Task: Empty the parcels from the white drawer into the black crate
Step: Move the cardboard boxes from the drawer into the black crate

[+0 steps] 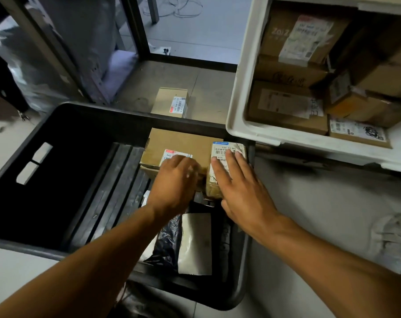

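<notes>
Right grip (235,187) lies flat, fingers straight, on a small tape-wrapped brown parcel (224,171); left grip (174,180) (blurred, clench unclear) touches it inside the black plastic crate (45,143).

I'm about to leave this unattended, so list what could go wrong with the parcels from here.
1. The white drawer is crammed with tilted boxes; pulling one may topple others over its rim.
2. One cardboard box already lies on the floor behind the black crate and may get missed.
3. The small taped parcel under the right hand could crush the soft bags beneath.
</notes>
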Motion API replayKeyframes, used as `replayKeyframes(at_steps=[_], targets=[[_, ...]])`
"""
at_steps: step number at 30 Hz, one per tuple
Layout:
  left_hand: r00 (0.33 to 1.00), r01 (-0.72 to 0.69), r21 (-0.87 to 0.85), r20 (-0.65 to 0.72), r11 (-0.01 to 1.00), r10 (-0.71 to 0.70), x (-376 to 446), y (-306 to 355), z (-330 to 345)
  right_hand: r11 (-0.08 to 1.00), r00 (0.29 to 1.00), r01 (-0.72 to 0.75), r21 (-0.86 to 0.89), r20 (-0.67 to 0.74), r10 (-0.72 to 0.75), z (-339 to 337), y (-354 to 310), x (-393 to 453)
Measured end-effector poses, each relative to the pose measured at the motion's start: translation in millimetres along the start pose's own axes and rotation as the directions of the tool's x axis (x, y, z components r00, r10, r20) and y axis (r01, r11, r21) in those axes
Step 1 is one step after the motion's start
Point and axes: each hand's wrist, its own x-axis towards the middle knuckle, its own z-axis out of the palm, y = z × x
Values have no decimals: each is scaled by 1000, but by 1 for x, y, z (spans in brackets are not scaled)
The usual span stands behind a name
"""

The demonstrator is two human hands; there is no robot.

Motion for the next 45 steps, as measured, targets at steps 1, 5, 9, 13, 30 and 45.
replayKeyframes(at_steps=[1, 5, 9, 13, 30, 45], targets=[[999, -49, 164, 16, 985, 47, 3, -3, 3, 1000, 1000, -1, 7, -24, 1, 0, 0, 0], [927, -103, 427, 369, 898, -69, 22, -7, 9, 1000, 998, 23, 5, -57, -23, 6, 3, -2], [887, -63, 457, 432, 887, -160, 30, -19, 11, 998, 995, 52, -28, -79, -54, 9, 4, -2], [904, 6, 444, 381, 896, -195, 29, -35, -2, 997, 989, 69, -39, -131, -74, 5, 5, -4], [911, 19, 363, 378, 932, -166, 33, -55, -10, 948, 914, -35, -317, 373, 158, 6, 2, 35], [838, -164, 419, 537, 893, -98, 33, -18, -24, 980, 931, -51, -191, 346, 116, -11, 8, 32]])
